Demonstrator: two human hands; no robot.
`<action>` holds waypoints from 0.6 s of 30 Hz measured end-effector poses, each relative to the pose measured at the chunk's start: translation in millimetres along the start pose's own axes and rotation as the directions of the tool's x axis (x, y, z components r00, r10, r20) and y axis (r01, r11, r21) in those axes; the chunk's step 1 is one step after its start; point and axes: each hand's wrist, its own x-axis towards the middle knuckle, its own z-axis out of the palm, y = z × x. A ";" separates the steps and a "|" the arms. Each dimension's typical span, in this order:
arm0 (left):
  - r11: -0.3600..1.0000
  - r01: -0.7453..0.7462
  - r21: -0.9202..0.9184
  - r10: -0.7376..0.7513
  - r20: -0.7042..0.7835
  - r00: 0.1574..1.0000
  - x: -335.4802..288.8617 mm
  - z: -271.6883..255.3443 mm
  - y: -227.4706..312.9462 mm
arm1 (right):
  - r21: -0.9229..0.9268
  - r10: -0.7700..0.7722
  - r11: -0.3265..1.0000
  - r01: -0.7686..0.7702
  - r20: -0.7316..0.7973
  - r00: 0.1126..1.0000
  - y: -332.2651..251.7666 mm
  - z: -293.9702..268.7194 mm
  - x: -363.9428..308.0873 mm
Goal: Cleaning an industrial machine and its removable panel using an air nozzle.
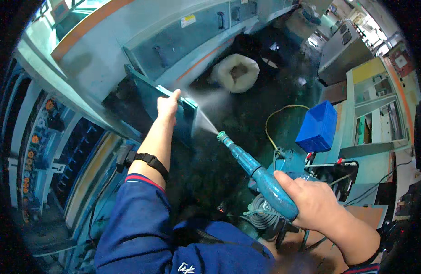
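Observation:
My left hand (168, 108) is closed over the top edge of a flat, dark teal panel (146, 91), its thumb pointing up and away. Whether that panel is loose or fixed to the machine I cannot tell. In my right hand (318, 203) is a blue-green spray gun (261, 179) with a long barrel and a green tip. A white jet (206, 121) shoots from the tip to the panel's near end, and mist spreads around it. The fingers beneath the gun's grip are partly hidden.
A grey machine cabinet (192, 39) with handles lines the far left. On the dark floor stands a whitish open sack (238, 75). At right are a blue plastic bin (317, 127), a yellowish hose (270, 119) and coiled grey hose (264, 214). Machinery with orange knobs (34, 139) stands left.

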 end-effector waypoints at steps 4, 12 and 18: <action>0.935 -0.211 0.286 0.295 -0.296 0.908 -23.9 4.1 10.9 | -0.003 -0.034 0.999 0.034 -0.049 0.998 15.8 3.9 -2.9; 0.008 -0.823 0.568 0.634 0.634 0.444 -20.7 -8.1 17.4 | -0.078 -0.088 0.994 0.083 -0.061 0.994 24.9 7.6 -2.7; -0.105 -0.811 0.575 0.581 0.698 0.420 -26.3 -11.5 19.9 | -0.073 -0.094 0.993 0.087 -0.092 0.991 28.3 12.2 1.2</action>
